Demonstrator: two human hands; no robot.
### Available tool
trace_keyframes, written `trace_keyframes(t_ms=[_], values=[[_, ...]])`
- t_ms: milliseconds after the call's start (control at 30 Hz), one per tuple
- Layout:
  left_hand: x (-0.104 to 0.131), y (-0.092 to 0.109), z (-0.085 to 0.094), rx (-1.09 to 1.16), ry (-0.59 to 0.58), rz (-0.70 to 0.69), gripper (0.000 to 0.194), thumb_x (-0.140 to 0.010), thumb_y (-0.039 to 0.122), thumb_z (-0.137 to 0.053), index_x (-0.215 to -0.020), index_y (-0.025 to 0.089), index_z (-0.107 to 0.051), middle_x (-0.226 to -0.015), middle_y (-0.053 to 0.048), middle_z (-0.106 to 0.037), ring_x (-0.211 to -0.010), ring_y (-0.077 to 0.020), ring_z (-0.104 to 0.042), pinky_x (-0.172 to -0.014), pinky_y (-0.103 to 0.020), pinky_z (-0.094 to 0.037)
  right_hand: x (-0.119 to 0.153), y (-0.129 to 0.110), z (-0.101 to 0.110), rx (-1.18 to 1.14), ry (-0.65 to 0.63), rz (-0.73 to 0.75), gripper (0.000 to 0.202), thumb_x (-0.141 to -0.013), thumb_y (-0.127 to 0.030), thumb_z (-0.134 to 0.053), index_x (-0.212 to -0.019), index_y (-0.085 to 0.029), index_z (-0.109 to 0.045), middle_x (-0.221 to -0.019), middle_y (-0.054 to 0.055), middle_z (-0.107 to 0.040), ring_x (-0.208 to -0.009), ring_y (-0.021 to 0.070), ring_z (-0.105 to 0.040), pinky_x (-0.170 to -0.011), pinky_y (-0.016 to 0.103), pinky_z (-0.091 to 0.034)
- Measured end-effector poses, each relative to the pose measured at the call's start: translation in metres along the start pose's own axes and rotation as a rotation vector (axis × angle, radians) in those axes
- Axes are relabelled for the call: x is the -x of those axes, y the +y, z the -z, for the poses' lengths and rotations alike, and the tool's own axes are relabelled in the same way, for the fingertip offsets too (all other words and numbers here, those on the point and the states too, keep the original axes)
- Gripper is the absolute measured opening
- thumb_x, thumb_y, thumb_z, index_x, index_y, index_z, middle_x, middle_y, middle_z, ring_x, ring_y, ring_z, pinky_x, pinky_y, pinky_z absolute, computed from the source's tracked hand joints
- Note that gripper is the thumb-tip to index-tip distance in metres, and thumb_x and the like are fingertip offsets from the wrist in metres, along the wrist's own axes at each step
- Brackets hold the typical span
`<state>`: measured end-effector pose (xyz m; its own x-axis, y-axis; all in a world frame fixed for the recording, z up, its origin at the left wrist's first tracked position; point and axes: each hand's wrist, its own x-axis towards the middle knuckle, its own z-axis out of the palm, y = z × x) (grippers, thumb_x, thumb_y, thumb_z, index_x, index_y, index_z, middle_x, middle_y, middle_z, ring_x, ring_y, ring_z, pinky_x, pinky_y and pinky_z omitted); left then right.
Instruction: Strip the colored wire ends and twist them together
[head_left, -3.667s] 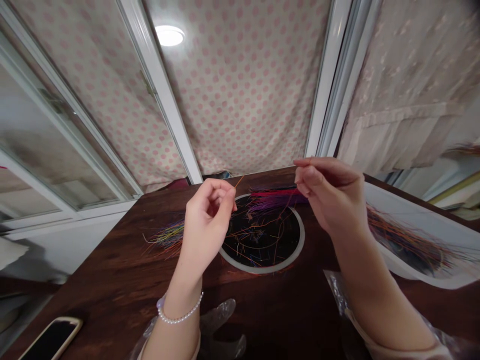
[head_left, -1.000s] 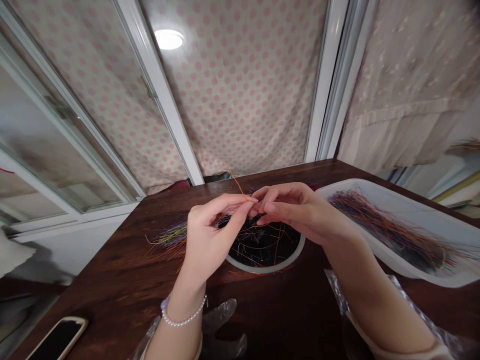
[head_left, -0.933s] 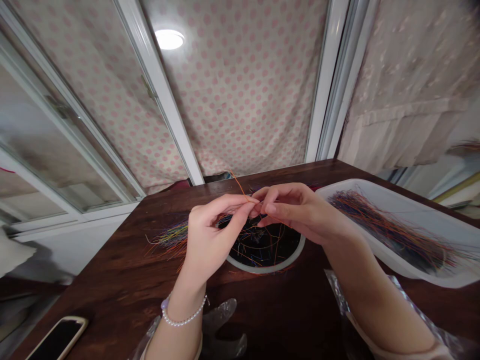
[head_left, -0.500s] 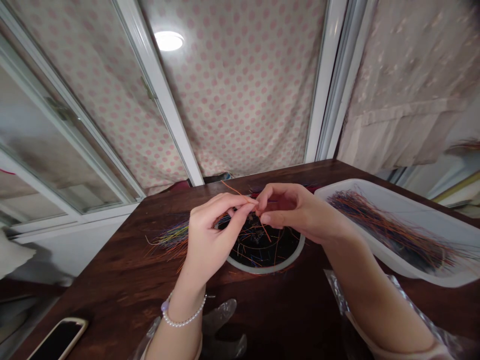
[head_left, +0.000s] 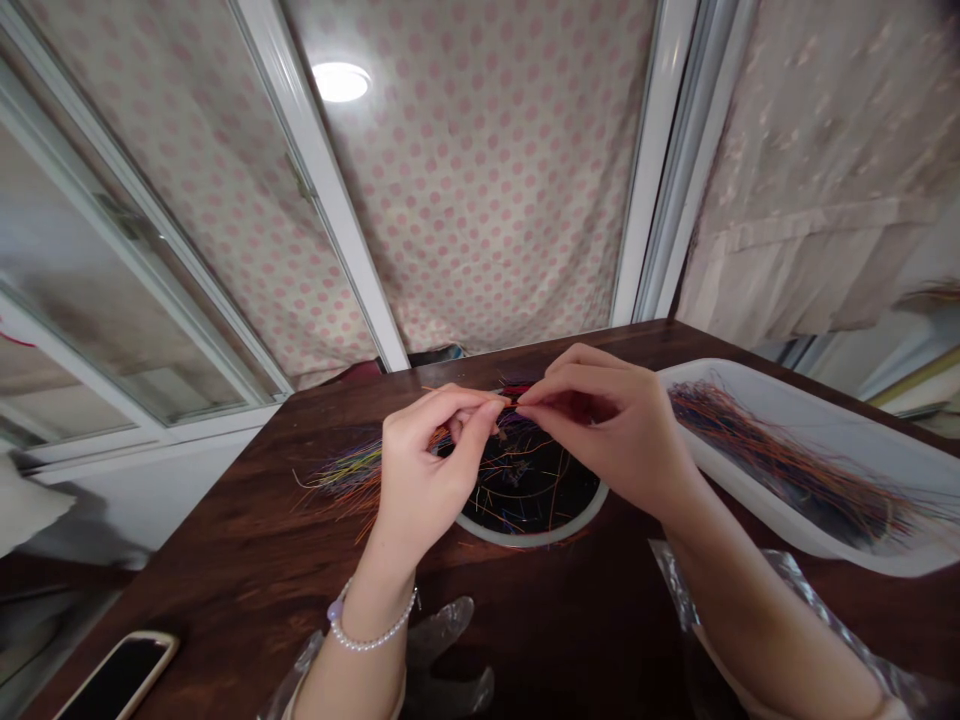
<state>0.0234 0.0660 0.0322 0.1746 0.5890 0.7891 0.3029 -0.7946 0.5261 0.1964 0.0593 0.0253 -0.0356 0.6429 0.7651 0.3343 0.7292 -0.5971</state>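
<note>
My left hand [head_left: 435, 455] pinches a thin orange wire [head_left: 511, 402] between thumb and fingertips. From the other side my right hand [head_left: 611, 420] pinches the same wire, its fingertips a short gap away from the left ones. Both hands are held over a round black tray [head_left: 517, 500] with a pale rim, where scattered wire scraps lie. Behind and left of my left hand, a bundle of coloured wires [head_left: 337, 475] rests on the table. Most of the held wire is hidden by my fingers.
A white plastic bin [head_left: 757, 385] on the right holds a long bundle of mostly orange and blue wires [head_left: 787, 455]. A phone [head_left: 120, 675] lies at the lower left of the dark wooden table [head_left: 247, 560]. Clear plastic [head_left: 450, 640] lies near my left wrist.
My right fingers have closed into a firmer pinch on the wire and moved slightly right. The wire end that hung below the fingers no longer shows. My left hand has barely moved.
</note>
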Motion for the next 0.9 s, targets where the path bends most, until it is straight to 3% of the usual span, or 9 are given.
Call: trace_keyframes(t_ms=[133, 233, 433, 567, 667, 900], values=[[0.0, 0.001, 0.0, 0.044, -0.007, 0.038, 0.015, -0.088, 0.014, -0.065, -0.076, 0.018, -0.072, -0.066, 0.002, -0.071, -0.055, -0.0082, -0.059, -0.054, -0.02, -0.048, 0.003, -0.003, -0.001, 0.119, 0.051, 0.08, 0.009, -0.081, -0.013, -0.073, -0.078, -0.021, -0.077, -0.067, 0.0, -0.064, -0.056, 0.0104, -0.054, -0.049, 0.025, -0.043], [0.001, 0.0, 0.001, 0.06, -0.001, 0.007, 0.013, -0.088, 0.013, -0.065, -0.079, 0.019, -0.073, -0.07, 0.003, -0.073, -0.057, -0.0074, -0.06, -0.056, -0.02, -0.048, 0.004, -0.004, -0.001, 0.092, 0.04, 0.029, 0.01, -0.082, -0.014, -0.073, -0.081, -0.022, -0.079, -0.076, 0.002, -0.075, -0.063, 0.0147, -0.066, -0.056, 0.028, -0.051], [0.002, -0.001, 0.001, 0.031, 0.027, -0.04, 0.015, -0.088, 0.011, -0.065, -0.08, 0.019, -0.074, -0.077, 0.002, -0.075, -0.064, -0.0086, -0.062, -0.06, -0.021, -0.048, 0.002, -0.004, 0.0, -0.238, 0.059, -0.204, 0.011, -0.08, -0.015, -0.075, -0.082, -0.024, -0.08, -0.075, 0.001, -0.079, -0.069, 0.0185, -0.075, -0.063, 0.029, -0.062], [0.001, 0.0, 0.001, 0.037, 0.024, -0.035, 0.016, -0.089, 0.01, -0.065, -0.08, 0.019, -0.074, -0.077, 0.003, -0.074, -0.063, -0.0068, -0.06, -0.06, -0.019, -0.048, -0.001, 0.002, 0.002, -0.468, 0.07, -0.243, 0.016, -0.075, -0.011, -0.08, -0.084, -0.024, -0.079, -0.082, 0.001, -0.08, -0.076, 0.0173, -0.077, -0.072, 0.028, -0.065], [0.0, 0.0, 0.001, 0.07, 0.031, -0.02, 0.015, -0.088, 0.009, -0.065, -0.08, 0.018, -0.075, -0.073, 0.004, -0.073, -0.06, -0.005, -0.059, -0.059, -0.015, -0.048, -0.002, 0.007, 0.003, -0.608, 0.056, -0.257, 0.023, -0.07, -0.01, -0.084, -0.088, -0.022, -0.077, -0.079, 0.0, -0.08, -0.072, 0.0149, -0.077, -0.069, 0.024, -0.065], [-0.001, -0.002, 0.0, 0.123, 0.064, 0.015, 0.017, -0.086, 0.007, -0.065, -0.079, 0.018, -0.075, -0.072, 0.004, -0.073, -0.059, -0.0028, -0.061, -0.057, -0.009, -0.05, -0.003, 0.008, 0.004, -0.71, -0.084, -0.291, 0.021, -0.066, -0.008, -0.086, -0.082, -0.019, -0.076, -0.079, -0.001, -0.078, -0.072, 0.0092, -0.074, -0.07, 0.015, -0.061]])
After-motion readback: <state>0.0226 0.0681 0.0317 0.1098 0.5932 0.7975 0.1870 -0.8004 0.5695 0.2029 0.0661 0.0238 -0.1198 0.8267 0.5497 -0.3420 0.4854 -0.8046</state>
